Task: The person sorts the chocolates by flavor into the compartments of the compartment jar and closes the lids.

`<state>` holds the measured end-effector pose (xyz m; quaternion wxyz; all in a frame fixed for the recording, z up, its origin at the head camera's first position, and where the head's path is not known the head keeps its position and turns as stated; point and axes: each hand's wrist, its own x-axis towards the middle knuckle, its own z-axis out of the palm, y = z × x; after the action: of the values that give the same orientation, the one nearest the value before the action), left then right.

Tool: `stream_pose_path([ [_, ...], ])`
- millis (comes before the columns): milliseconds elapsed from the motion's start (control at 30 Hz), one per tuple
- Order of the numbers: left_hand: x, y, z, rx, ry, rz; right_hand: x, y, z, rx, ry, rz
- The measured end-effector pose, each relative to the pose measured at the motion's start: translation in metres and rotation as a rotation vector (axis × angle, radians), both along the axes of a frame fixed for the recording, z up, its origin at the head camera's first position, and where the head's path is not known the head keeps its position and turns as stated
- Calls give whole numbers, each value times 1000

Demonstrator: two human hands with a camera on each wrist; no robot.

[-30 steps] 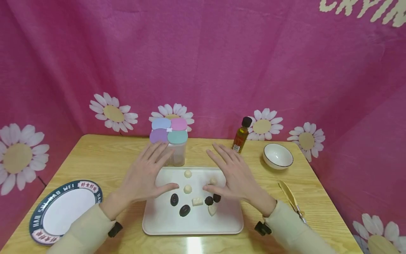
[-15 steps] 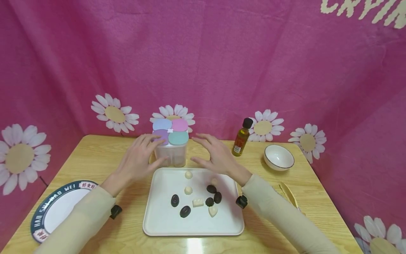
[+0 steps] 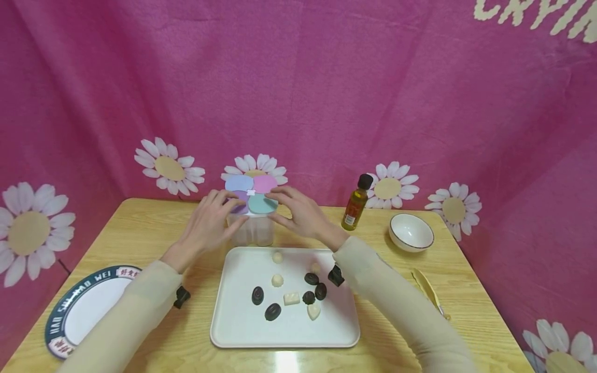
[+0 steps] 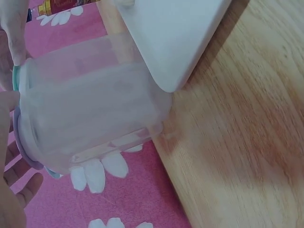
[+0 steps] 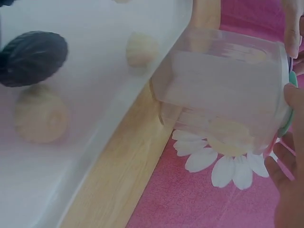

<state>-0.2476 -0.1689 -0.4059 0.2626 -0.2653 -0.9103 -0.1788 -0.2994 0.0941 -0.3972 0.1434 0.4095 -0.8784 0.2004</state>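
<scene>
A clear plastic storage container stands behind the white tray; its lid has blue, pink, purple and teal flaps. My left hand holds its left side, thumb at the front and fingers over the purple flap. On the other side my right hand grips the lid's edge by the teal flap. In the right wrist view the right thumb touches the rim, with fingers curved behind. Dark chocolates and cream-coloured chocolates lie on the tray.
An oil bottle with a black cap stands at the back right, beside a white bowl. Yellow-and-metal tongs lie at the right. A plate with a dark patterned rim sits at the left, partly behind my sleeve.
Both hands have gone from over the tray to the container's lid, moving toward each other, and their fingers have bent round its sides. The container stays in place.
</scene>
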Motion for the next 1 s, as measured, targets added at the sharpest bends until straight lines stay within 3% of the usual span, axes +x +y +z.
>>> stream_pose_path([
  [467,-6,1,0,-11,-24,19,-6,-4,-2,79,13,-28],
  [1000,-16,3,5,-22,-131,44,0,0,-2,95,77,-71],
])
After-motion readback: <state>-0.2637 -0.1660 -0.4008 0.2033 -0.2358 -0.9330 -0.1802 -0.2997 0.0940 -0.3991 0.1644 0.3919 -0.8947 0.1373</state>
